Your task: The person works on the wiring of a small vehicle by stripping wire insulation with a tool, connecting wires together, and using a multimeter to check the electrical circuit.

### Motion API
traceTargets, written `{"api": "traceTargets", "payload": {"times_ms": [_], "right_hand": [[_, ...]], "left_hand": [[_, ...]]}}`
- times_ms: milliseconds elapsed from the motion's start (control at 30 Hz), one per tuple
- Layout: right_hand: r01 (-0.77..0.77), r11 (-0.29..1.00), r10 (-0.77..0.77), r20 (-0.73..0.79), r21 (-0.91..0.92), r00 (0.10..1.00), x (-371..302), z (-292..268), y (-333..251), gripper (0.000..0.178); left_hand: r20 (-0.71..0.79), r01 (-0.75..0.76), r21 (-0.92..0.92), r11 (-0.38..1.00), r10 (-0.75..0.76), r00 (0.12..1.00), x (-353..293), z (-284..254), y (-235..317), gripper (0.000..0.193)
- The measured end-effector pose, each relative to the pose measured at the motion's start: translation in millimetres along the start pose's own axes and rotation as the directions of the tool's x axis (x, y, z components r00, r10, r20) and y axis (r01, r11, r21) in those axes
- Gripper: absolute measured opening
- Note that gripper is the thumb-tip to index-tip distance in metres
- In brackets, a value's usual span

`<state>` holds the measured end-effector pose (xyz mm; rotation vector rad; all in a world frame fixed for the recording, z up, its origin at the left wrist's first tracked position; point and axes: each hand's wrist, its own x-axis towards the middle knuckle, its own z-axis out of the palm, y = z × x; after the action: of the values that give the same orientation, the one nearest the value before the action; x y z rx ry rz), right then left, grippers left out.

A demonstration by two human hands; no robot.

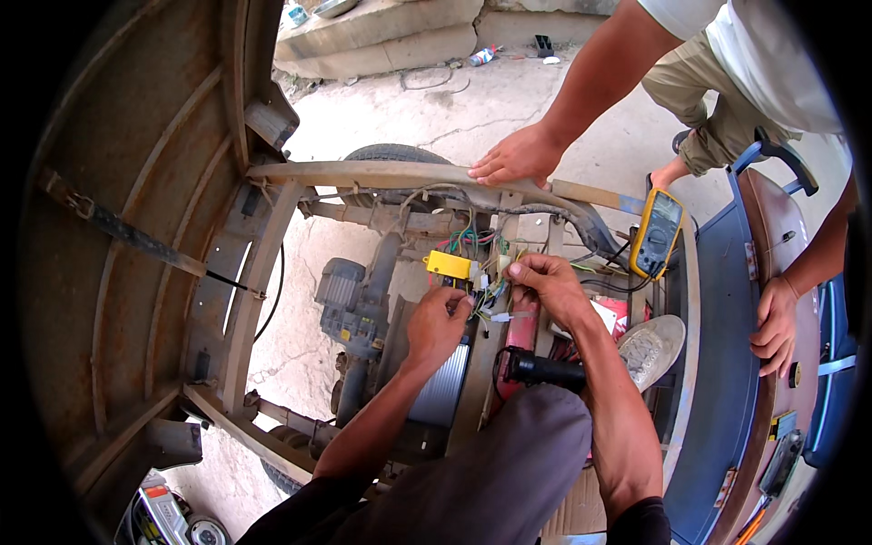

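Note:
My left hand point(438, 329) is closed in a pinch at the left edge of a bundle of coloured wires point(490, 295). What lies between its fingertips is too small to make out. On the bundle's other side, my right hand point(552, 283) has its thumb and fingers closed at a pale wire connector point(504, 262). A yellow box point(449, 264) with wires sits just beyond my left hand. Below that hand lies a finned silver metal case point(440, 386). The wires hang inside an open vehicle frame point(381, 173). A yellow multimeter point(658, 232) leans on the frame at the right, with black leads.
Another person's hand point(520, 156) rests on the far frame rail; their other hand point(774, 325) is by a brown seat panel point(772, 236). A motor point(350, 309) sits left of the wires. A raised rusty panel point(136, 227) fills the left. My shoe point(651, 351) stands inside the frame.

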<state>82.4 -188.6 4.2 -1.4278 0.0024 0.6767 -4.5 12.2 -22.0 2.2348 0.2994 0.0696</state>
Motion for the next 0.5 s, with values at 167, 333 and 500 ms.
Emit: {"api": "traceTargets", "payload": {"times_ms": [167, 333, 500], "right_hand": [[0.001, 0.999, -0.001, 0.000, 0.035, 1.000, -1, -1, -1, 0.022], [-0.044, 0.996, 0.045, -0.006, 0.083, 0.999, 1, 1, -2, 0.023], [-0.075, 0.978, 0.071, 0.030, 0.197, 0.997, -2, -4, -3, 0.022]], "left_hand": [[0.044, 0.127, -0.170, 0.977, -0.121, 0.992, 0, -1, -10, 0.015], [-0.021, -0.014, -0.448, 0.894, 0.005, 1.000, -1, -3, -21, 0.010], [0.043, 0.090, -0.466, 0.880, -0.079, 0.996, -1, -9, -10, 0.006]]}}
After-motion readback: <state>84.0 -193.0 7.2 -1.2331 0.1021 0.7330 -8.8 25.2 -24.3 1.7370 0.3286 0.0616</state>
